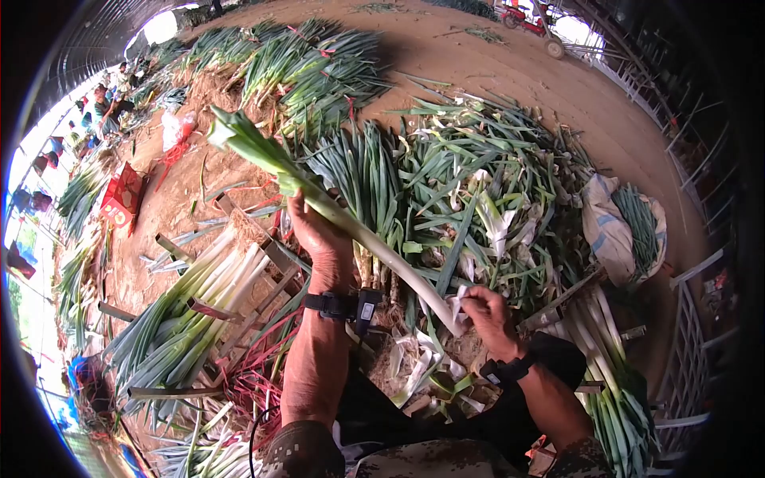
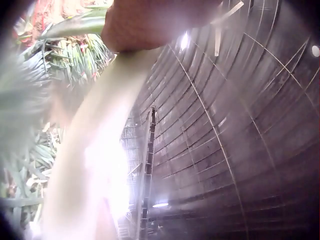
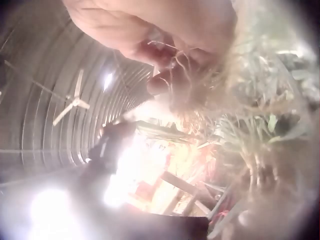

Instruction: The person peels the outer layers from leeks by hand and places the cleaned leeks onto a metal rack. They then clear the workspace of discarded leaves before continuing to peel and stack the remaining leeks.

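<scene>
A long green onion (image 1: 374, 243) slants across the head view, its cut green top at the upper left and its white root end at the lower right. My left hand (image 1: 319, 231) grips it around the upper shaft; the left wrist view shows the pale stalk (image 2: 95, 130) running down from the fist. Near the root end, my right hand (image 1: 492, 321) pinches a strip of thin white skin (image 1: 457, 301) between thumb and fingers. In the right wrist view, fine root threads (image 3: 182, 70) lie close by the curled fingers.
A heap of stripped leaves (image 1: 494, 191) lies ahead, beside a standing bunch of onions (image 1: 366, 175). White-stemmed onions (image 1: 199, 303) rest on a wooden rack at left; more (image 1: 613, 374) lie at right. A white sack (image 1: 606, 227) and red box (image 1: 123, 197) stand farther out.
</scene>
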Demonstrator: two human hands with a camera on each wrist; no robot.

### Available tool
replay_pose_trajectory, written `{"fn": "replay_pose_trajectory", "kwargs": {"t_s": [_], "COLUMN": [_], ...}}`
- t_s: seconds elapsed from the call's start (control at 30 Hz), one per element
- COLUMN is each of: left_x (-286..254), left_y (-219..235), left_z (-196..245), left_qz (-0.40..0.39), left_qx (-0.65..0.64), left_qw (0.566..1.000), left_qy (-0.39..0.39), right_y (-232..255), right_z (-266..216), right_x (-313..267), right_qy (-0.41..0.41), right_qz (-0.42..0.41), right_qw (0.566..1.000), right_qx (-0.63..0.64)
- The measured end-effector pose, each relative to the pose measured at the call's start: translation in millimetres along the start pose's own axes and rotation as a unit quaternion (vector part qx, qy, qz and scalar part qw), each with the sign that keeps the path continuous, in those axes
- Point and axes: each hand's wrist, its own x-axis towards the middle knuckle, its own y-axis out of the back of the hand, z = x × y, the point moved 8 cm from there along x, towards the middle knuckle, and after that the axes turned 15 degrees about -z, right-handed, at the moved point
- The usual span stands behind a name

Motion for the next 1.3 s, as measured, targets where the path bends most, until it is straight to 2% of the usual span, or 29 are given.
{"fn": "replay_pose_trajectory", "kwargs": {"t_s": [0.03,0.1,0.13,0.17,0.23,0.27,0.3,0.33,0.37,0.43,0.47,0.5,0.57,0.6,0.63,0.7,0.73,0.8,0.83,0.9,0.97,1.0,1.03,1.1,1.13,1.17,1.23,1.27,1.3], "left_x": [3,10,11,10,16,17,17,16,14,10,14,2,1,-10,-10,-13,-18,-19,-20,-19,-16,-14,-7,-4,-20,-34,-49,-70,-72], "left_y": [0,6,10,18,22,32,33,35,33,24,29,5,13,-5,-4,-10,-23,-36,-41,-25,-7,-2,2,5,-18,-51,-80,-88,-83], "left_z": [5,17,20,18,19,16,16,16,13,8,-1,6,-14,-9,-15,-33,-40,-42,-41,-39,-37,-31,-31,-34,-22,-9,-37,-51,-54], "left_qz": [-0.002,-0.029,-0.017,0.028,-0.029,-0.01,0.01,0.03,0.028,0.023,-0.07,-0.017,0.013,0.009,-0.006,-0.042,-0.114,-0.161,-0.176,-0.09,-0.028,-0.03,-0.073,-0.151,-0.16,-0.208,-0.354,-0.391,-0.397], "left_qx": [-0.019,-0.035,-0.069,-0.08,-0.107,-0.097,-0.088,-0.079,-0.079,-0.08,-0.052,-0.013,0.027,0.104,0.129,0.084,0.015,-0.033,-0.042,0.026,0.104,0.147,0.214,0.344,0.465,0.648,0.711,0.743,0.748], "left_qw": [1.0,0.998,0.996,0.995,0.993,0.995,0.996,0.996,0.996,0.996,0.995,1.0,0.998,0.993,0.99,0.992,0.988,0.977,0.973,0.978,0.97,0.97,0.963,0.925,0.871,0.721,0.592,0.527,0.519], "left_qy": [-0.02,-0.035,-0.052,-0.046,-0.038,-0.033,-0.028,-0.024,-0.015,0.003,0.04,0.01,0.063,0.051,0.05,0.08,0.103,0.135,0.146,0.185,0.217,0.193,0.148,0.056,-0.017,-0.128,-0.139,-0.133,-0.12], "right_y": [-3,-2,1,5,11,20,34,39,37,27,18,8,-18,-34,-46,-58,-60,-67,-68,-67,-62,-59,-57,-56,-56,-55,-56,-56,-55], "right_z": [-6,-14,-9,-7,-16,-18,-15,-25,-34,-34,-34,-40,-58,-53,-54,-47,-43,-48,-63,-72,-74,-75,-75,-72,-73,-73,-71,-71,-71], "right_x": [-3,-11,-12,-17,-25,-26,-23,-24,-26,-20,-16,-13,-4,3,6,17,18,9,1,-7,-12,-14,-15,-20,-22,-24,-27,-29,-32], "right_qy": [0.036,0.039,0.061,0.037,0.014,0.015,-0.01,0.018,0.044,0.015,0.001,0.03,0.094,0.052,0.063,0.065,0.02,-0.072,-0.066,-0.05,-0.067,-0.069,-0.072,-0.079,-0.082,-0.084,-0.089,-0.092,-0.096], "right_qz": [0.008,0.041,-0.011,-0.004,-0.036,-0.031,-0.015,-0.022,-0.026,-0.086,-0.117,-0.124,-0.136,-0.188,-0.2,-0.198,-0.231,-0.29,-0.288,-0.304,-0.292,-0.291,-0.291,-0.286,-0.286,-0.286,-0.289,-0.293,-0.296], "right_qw": [0.993,0.958,0.946,0.93,0.931,0.945,0.988,0.995,0.941,0.966,0.973,0.972,0.966,0.961,0.945,0.943,0.959,0.954,0.952,0.936,0.934,0.934,0.932,0.929,0.928,0.927,0.922,0.919,0.916], "right_qx": [0.115,0.28,0.318,0.364,0.363,0.325,0.152,-0.095,-0.335,-0.244,-0.197,-0.198,-0.2,-0.196,-0.25,-0.258,-0.165,0.025,0.083,0.172,0.193,0.197,0.201,0.22,0.223,0.226,0.242,0.247,0.252]}}
